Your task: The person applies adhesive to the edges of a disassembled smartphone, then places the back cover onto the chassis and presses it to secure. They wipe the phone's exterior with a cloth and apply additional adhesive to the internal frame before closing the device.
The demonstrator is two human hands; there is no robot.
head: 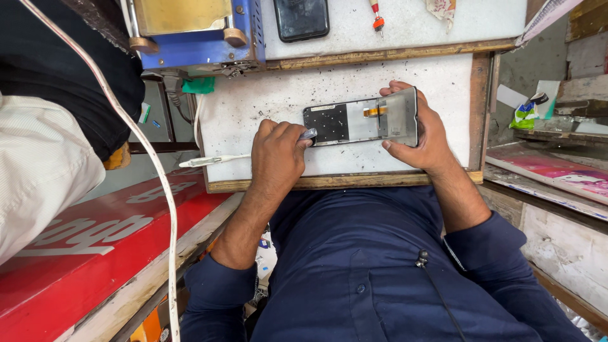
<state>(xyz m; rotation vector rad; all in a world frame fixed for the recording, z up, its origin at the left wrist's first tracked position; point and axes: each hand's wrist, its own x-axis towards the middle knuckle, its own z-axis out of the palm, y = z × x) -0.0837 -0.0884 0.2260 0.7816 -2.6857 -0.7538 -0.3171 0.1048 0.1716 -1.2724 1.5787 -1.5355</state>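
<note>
**Head view: tool tip at the end of a phone panel**

Head camera looks down on a white, speckled surface (253,101) with a wooden rim. A phone display panel (354,123) lies flat on it, back side up, with an orange flex cable (373,111) showing.

- Right hand (425,136): grip clamped on the panel's right end, thumb on the near edge, fingers over the far edge.
- Left hand (275,155): grip closed around a slim metal-tipped tool (308,134), tip touching the panel's left end.
- Step, as I judge it: working the tip into or along that left edge while the other hand pins the panel.
- Next move calls for light, shallow pressure and a firm hold, keeping clear of the flex.

Hard to make out:
- The tool's body is buried in the fist. A white stem (209,161) trails left of it, and I cannot tell whether they join.
- A blue machine (196,38) and a black phone (301,18) are cut off at the top.
</note>
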